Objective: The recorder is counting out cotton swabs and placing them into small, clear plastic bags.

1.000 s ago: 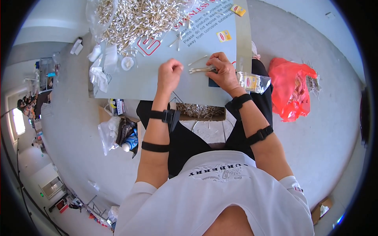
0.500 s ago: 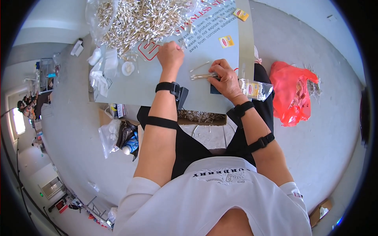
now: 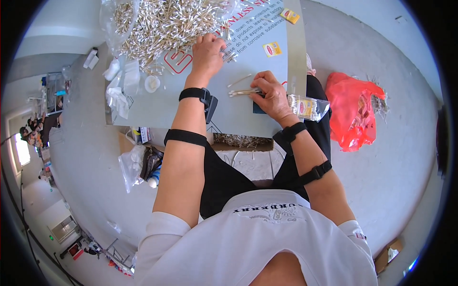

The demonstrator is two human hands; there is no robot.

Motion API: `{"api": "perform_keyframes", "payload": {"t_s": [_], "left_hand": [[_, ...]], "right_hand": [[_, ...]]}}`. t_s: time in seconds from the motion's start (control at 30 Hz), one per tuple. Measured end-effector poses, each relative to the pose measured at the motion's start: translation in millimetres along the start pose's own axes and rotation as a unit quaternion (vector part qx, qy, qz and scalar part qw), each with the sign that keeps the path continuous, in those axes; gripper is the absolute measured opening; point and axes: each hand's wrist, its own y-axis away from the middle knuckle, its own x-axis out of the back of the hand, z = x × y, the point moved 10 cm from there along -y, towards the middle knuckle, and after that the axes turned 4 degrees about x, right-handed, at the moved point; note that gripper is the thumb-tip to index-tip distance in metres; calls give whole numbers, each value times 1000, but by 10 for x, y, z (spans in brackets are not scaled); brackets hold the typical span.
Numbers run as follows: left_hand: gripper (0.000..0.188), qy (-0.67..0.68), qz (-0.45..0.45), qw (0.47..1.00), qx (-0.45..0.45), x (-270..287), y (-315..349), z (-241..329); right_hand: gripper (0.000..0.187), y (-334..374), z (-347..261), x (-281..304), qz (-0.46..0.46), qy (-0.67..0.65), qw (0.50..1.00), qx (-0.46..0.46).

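Note:
A big heap of cotton swabs (image 3: pixel 167 28) covers the far left of the table. My left hand (image 3: pixel 207 56) is at the heap's near right edge, fingers stretched out and somewhat apart, their tips among the outermost swabs. Toward the table's right side, my right hand (image 3: pixel 271 94) is closed on a small bundle of cotton swabs (image 3: pixel 242 92) whose tips point left. One loose swab (image 3: pixel 239 80) lies just beyond that bundle. Beside my right wrist, a clear bag of swabs (image 3: pixel 305 107) with a yellow label sits at the table's right edge.
Two small yellow cards (image 3: pixel 272 49) (image 3: pixel 289 15) lie at the table's right. At the left are crumpled white plastic (image 3: pixel 117 99) and a small white round piece (image 3: pixel 152 84). A red plastic bag (image 3: pixel 352 112) stands on the floor at right. Below the table's edge is a box of swabs (image 3: pixel 243 142).
My left hand has moved farther away toward the heap, and its fingers have opened out from a curled shape. My right hand keeps its bundle in nearly the same place.

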Motion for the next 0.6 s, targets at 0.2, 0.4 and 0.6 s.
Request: {"api": "perform_keyframes", "payload": {"t_s": [0.2, 0.4, 0.6], "left_hand": [[17, -43, -68, 994, 71, -73, 195, -144], [29, 11, -46, 999, 25, -67, 468, 281], [33, 111, 26, 990, 81, -52, 82, 43]], "right_hand": [[21, -7, -21, -16, -3, 15, 1000, 1], [21, 5, 23, -18, -5, 33, 999, 5], [20, -11, -44, -26, -2, 2, 1000, 15]]}}
